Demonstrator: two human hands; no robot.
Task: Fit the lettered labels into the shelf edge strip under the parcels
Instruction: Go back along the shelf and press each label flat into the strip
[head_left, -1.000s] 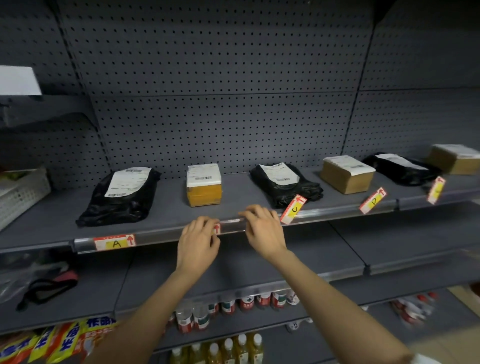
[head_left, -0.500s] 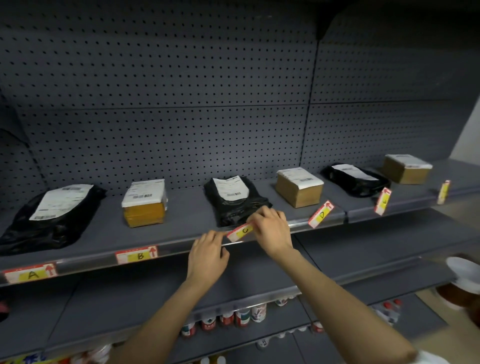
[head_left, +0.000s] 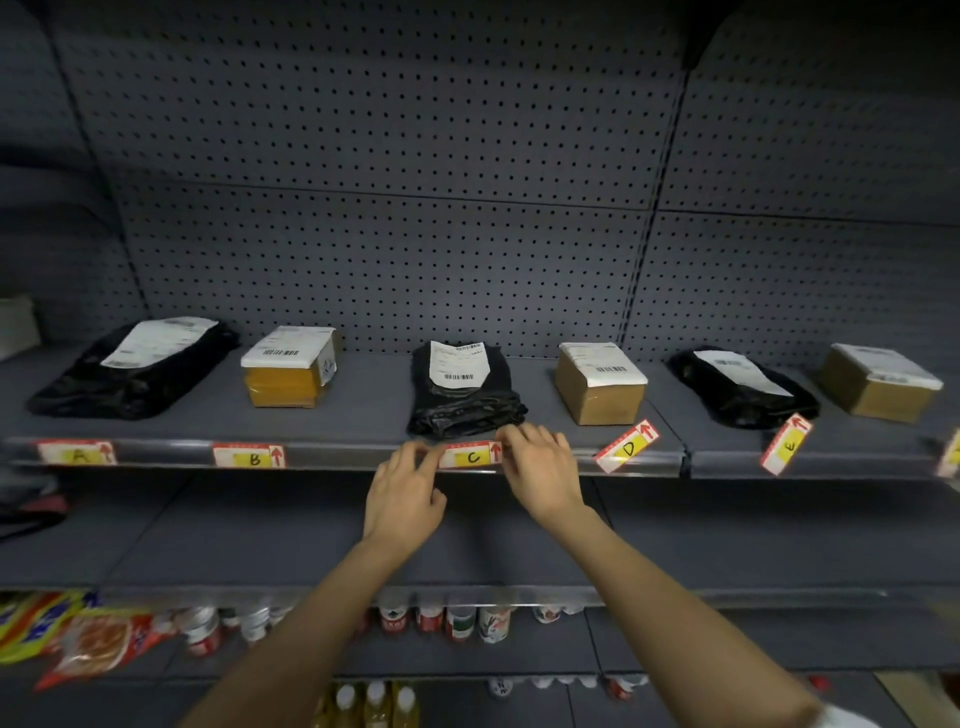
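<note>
Label C lies level in the clear shelf edge strip, below a black bagged parcel. My left hand pinches its left end and my right hand holds its right end. Labels A and B sit flat in the strip under a black bag and a yellow box. Label D and label E stick out tilted under a brown box and another black bag.
A further brown box stands at the far right, with another tilted label at the frame edge. Lower shelves hold cans, bottles and snack packets. A perforated back panel closes the shelf behind.
Label C was tilted half a second ago and now lies level in the strip. My hands moved from label B's spot to C, and my view shifted right, then back.
</note>
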